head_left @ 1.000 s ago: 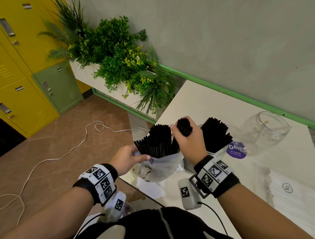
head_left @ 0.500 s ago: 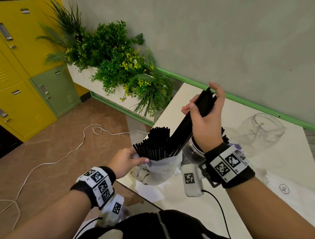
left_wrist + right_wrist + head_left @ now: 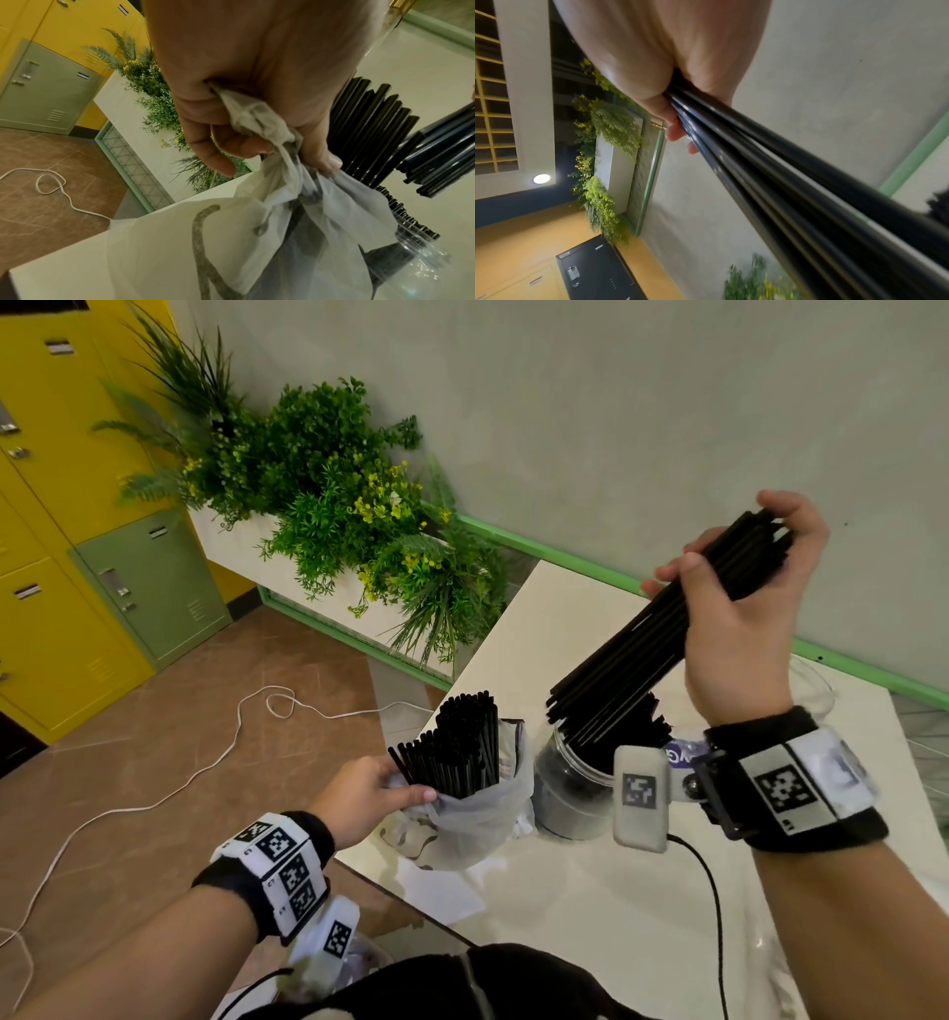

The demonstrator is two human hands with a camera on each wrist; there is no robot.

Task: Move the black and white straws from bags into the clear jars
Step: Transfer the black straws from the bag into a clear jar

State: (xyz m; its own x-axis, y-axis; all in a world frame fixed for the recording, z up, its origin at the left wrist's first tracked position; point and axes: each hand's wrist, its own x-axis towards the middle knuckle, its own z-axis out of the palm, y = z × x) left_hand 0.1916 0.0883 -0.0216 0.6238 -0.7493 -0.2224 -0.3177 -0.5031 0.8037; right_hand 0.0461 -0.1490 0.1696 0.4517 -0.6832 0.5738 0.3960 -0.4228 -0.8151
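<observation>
My right hand (image 3: 739,588) grips a bundle of black straws (image 3: 662,629), tilted, its lower ends above the clear jar (image 3: 570,793) that holds more black straws. The same bundle (image 3: 770,182) runs out of my right hand (image 3: 670,77) in the right wrist view. My left hand (image 3: 369,793) pinches the rim of a translucent plastic bag (image 3: 477,819) with black straws (image 3: 457,747) standing in it, at the table's near left corner. In the left wrist view my left hand (image 3: 246,101) clutches the bunched bag (image 3: 270,233). A second clear jar (image 3: 816,680) lies behind my right wrist, mostly hidden.
The white table (image 3: 580,906) has its left edge beside the bag. A planter with green foliage (image 3: 334,495) stands by the wall. Yellow and green lockers (image 3: 77,567) line the left. A white cord (image 3: 169,783) lies on the brown floor. A black cable (image 3: 714,916) crosses the table.
My right hand has pulled a bundle of black straws out of the bag and lifted it up and to the right, over the jar. The left hand stays on the bag.
</observation>
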